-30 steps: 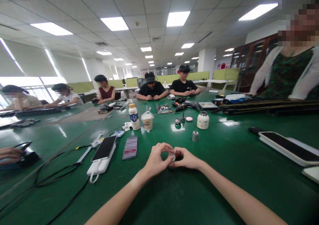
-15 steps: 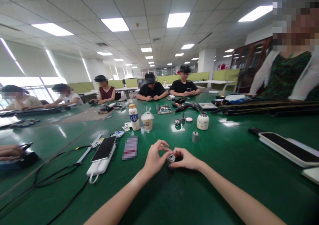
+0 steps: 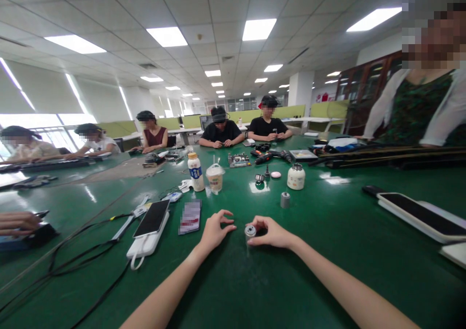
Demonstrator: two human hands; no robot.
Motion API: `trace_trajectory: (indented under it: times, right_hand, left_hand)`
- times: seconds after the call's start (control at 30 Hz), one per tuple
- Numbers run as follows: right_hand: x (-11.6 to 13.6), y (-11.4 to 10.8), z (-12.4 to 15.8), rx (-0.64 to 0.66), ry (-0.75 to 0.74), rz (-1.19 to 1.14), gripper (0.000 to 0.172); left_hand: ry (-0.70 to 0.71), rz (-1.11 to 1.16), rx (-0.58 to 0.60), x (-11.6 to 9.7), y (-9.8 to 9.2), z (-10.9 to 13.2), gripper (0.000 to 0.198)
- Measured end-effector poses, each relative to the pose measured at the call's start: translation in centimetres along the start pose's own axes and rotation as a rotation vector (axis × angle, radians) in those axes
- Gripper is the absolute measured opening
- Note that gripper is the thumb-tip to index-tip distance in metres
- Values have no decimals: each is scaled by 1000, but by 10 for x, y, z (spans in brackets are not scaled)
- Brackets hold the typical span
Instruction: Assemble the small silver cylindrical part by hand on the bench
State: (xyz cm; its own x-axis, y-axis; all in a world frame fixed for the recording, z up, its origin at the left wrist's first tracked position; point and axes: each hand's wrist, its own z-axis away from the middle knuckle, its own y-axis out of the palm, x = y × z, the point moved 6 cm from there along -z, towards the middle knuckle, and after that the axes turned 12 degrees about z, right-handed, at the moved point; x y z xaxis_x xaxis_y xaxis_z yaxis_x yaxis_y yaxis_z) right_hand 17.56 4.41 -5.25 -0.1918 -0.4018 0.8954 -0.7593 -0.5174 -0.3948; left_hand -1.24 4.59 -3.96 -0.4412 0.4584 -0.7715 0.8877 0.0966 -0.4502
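Note:
Between the thumb and fingers of my right hand (image 3: 268, 232) is a small grey metal cylinder (image 3: 250, 233), upright on the green table (image 3: 233, 290). A dark hole shows in the middle of its pale top. My left hand (image 3: 217, 228) is a short way to the left of it, fingers apart and curved, holding nothing. A second grey cylinder (image 3: 285, 200) stands farther back, beyond my right hand. Behind that is a white round bottle (image 3: 296, 177) with a dark top. Small black parts (image 3: 259, 178) and a pink disc (image 3: 275, 175) lie nearby.
Left of my hands lie a phone (image 3: 152, 218) on a white power bank and a purple packet (image 3: 190, 217), with black cables (image 3: 69, 258) beyond. A milk bottle (image 3: 196, 172) and plastic cup (image 3: 214, 177) stand ahead. Another phone (image 3: 422, 215) lies at right. Several people sit around the table.
My left hand has come away from the cylinder and moved left, its fingers parting. My right hand stays at the cylinder.

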Motion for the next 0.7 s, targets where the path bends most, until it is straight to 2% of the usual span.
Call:
trace_trajectory:
  times: [0.1,0.23,0.4,0.5,0.7]
  right_hand:
    - [1,0,0,0,-3,5,41]
    - [1,-1,0,-5,-9,17,40]
    - [0,-1,-1,-12,-19,26,39]
    - [0,0,-1,-8,-28,22,38]
    - [0,0,-1,-15,-23,20,39]
  left_hand:
    - [-8,25,-31,-9,0,0,23]
    - [28,90,-89,-39,3,1,22]
    - [59,249,-5,-72,22,7,26]
    - [34,276,34,-77,28,11,26]
    - [36,315,22,-80,28,12,24]
